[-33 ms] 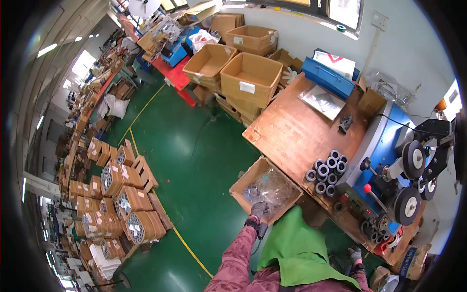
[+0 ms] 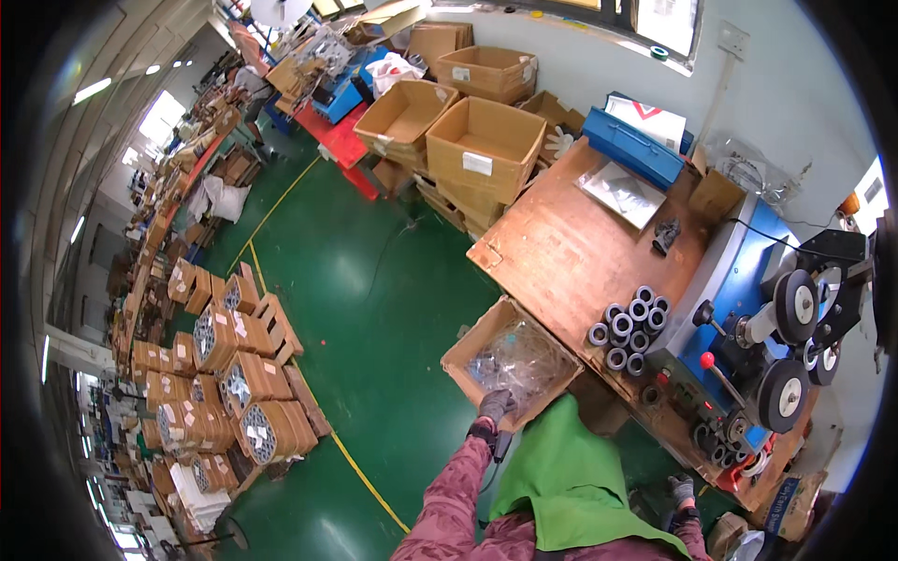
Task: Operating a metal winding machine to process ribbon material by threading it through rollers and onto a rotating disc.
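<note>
My left hand (image 2: 497, 404), in a grey glove, is closed on the near rim of an open cardboard box (image 2: 460, 363). Crumpled clear plastic (image 2: 520, 360) lies inside the box, which sits against the wooden table's (image 2: 552, 220) left edge. Low on the right, my right hand (image 2: 681, 488), also gloved, hangs beside the table's near edge, below the belt machine; its fingers are too small to read. A green apron (image 2: 569, 467) covers my front. Several dark ring-shaped parts (image 2: 621, 324) with pale rims stand clustered on the table near the box.
On the table's right stands a blue belt machine (image 2: 730, 280) with black wheels and a red-knobbed lever (image 2: 708, 360). A blue metal case (image 2: 632, 150) lies at its back. Large cartons (image 2: 486, 154) are stacked beyond; packed boxes (image 2: 277, 432) stand on a pallet at left.
My hands and the box keep nearly the same places. The view has shifted very slightly, and a distant person at the upper left shows more plainly.
</note>
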Demonstrator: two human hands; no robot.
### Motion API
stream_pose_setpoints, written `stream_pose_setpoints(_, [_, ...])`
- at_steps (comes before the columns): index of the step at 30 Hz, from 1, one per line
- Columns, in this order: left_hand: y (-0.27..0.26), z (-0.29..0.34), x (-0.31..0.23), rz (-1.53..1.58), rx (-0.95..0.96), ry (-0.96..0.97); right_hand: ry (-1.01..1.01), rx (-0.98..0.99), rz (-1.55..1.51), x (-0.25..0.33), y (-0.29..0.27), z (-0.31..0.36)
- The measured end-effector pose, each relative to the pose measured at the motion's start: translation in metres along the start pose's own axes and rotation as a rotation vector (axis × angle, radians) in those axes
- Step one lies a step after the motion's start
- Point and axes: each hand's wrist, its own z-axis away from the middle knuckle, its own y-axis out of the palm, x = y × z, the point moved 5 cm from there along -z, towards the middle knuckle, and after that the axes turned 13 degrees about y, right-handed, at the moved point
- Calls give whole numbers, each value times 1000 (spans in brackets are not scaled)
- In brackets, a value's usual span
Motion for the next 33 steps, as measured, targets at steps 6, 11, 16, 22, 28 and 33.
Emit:
stream_pose_setpoints(6, [-38,77,28,-195,-89,-163,207,124,-109,-35,34,38])
stream_pose_setpoints(11, [-58,78,12,-207,22,2,337,146,-151,-84,77,84])
stream_pose_setpoints(16, [-58,50,-22,-236,103,108,436,216,-231,-133,107,136])
stream_pose_setpoints(22, [-31,6,-78,-178,287,167,622,151,-123,-123,136,160])
stream_pose_setpoints(28, [-34,-83,-175,-285,557,259,692,10,-246,-45,209,182])
stream_pose_setpoints(33, [-24,-185,-322,-790,501,514,764,104,-224,21,303,245])
